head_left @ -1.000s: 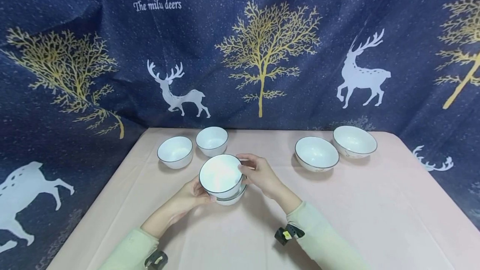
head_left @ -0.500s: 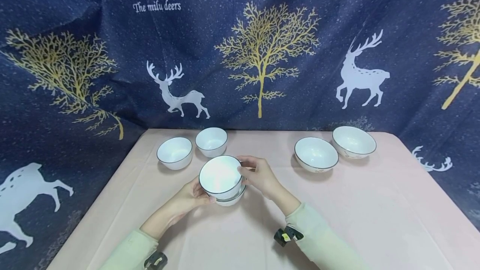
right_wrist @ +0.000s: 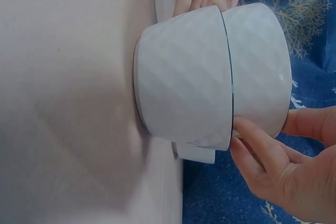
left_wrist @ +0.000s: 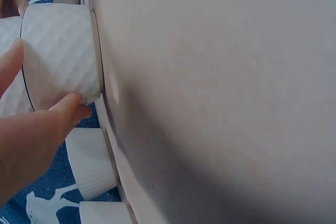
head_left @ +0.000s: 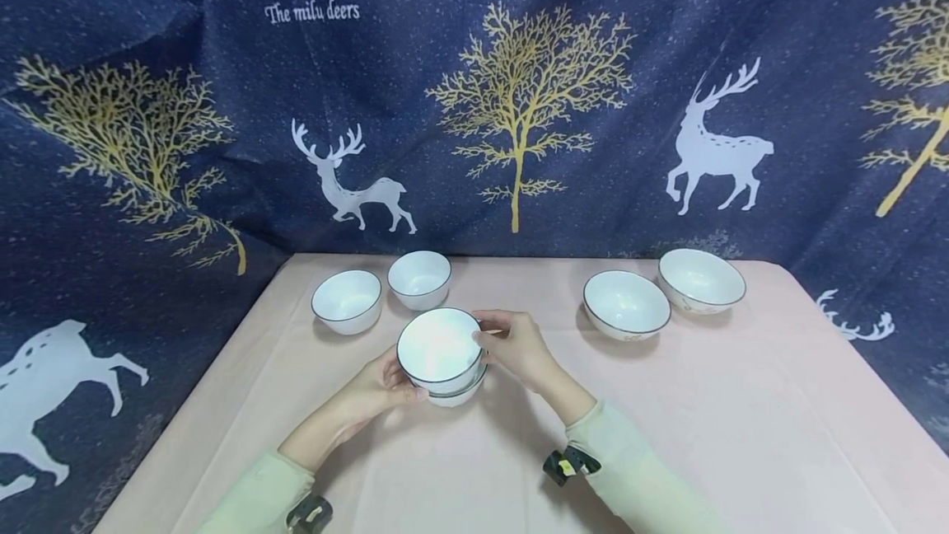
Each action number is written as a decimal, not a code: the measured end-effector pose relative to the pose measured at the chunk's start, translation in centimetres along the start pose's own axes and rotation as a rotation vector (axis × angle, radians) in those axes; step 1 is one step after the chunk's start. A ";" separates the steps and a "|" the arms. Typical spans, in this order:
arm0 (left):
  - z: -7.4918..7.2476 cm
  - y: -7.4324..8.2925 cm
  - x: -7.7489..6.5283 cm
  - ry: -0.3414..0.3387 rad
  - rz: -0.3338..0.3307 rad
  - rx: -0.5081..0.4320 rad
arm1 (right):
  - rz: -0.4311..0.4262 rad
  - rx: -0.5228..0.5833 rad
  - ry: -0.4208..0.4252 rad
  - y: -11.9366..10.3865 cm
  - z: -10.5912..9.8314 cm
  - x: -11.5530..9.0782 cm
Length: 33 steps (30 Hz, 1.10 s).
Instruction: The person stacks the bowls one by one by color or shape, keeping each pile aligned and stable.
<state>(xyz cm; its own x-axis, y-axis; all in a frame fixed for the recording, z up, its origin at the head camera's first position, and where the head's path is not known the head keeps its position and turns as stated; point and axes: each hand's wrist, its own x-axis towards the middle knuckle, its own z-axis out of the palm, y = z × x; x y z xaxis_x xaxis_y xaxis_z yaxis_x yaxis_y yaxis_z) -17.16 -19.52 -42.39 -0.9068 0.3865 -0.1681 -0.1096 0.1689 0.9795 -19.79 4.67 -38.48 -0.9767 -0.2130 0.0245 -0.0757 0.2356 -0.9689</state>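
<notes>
Two white bowls with thin dark rims are stacked off centre at mid-table. The upper bowl (head_left: 437,343) sits partly inside the lower bowl (head_left: 457,395), whose dimpled outer wall shows in both wrist views. My left hand (head_left: 376,390) grips the lower bowl from the left; its thumb (left_wrist: 11,66) is at the rim and its fingers are low on the wall. With my right hand (head_left: 521,350) I pinch the upper bowl at its right side, thumb on its rim and fingers between the two rims. The lower bowl's inside is mostly hidden.
Behind the stack to the left stand two small white bowls, a nearer bowl (head_left: 347,303) and a farther bowl (head_left: 418,280). Two wider bowls, one nearer (head_left: 626,306) and one farther (head_left: 701,280), stand at the back right. A dark blue deer-print cloth (head_left: 474,188) hangs behind the pink-covered table (head_left: 712,435).
The upper bowl has shifted very slightly to the right and a touch lower over the lower bowl, with my right hand following. My left hand and the other bowls stay in place.
</notes>
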 end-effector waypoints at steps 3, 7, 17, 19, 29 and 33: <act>0.0 0.0 0.0 0.002 0.005 0.002 | 0.006 -0.009 0.009 0.1 -0.1 0.0; 0.0 0.1 0.0 0.005 0.006 0.002 | 0.010 -0.014 0.016 0.2 -0.1 0.1; 0.1 0.2 0.0 0.012 -0.001 -0.005 | 0.011 -0.006 0.017 0.2 -0.4 0.3; 0.1 0.3 0.0 0.011 -0.004 -0.002 | 0.014 -0.008 0.017 0.1 -0.4 0.3; 0.1 0.2 0.1 0.027 -0.023 -0.002 | 0.013 -0.060 0.018 -0.1 -0.8 0.2; 0.2 0.2 0.1 0.027 -0.021 -0.006 | 0.019 -0.057 0.013 0.2 -0.9 0.2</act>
<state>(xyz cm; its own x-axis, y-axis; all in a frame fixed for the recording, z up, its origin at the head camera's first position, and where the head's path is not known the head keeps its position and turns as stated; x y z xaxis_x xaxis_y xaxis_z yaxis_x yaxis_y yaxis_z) -17.16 -19.31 -42.27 -0.9151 0.3582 -0.1852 -0.1306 0.1712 0.9765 -20.14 5.52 -38.42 -0.9806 -0.1956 0.0095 -0.0677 0.2931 -0.9537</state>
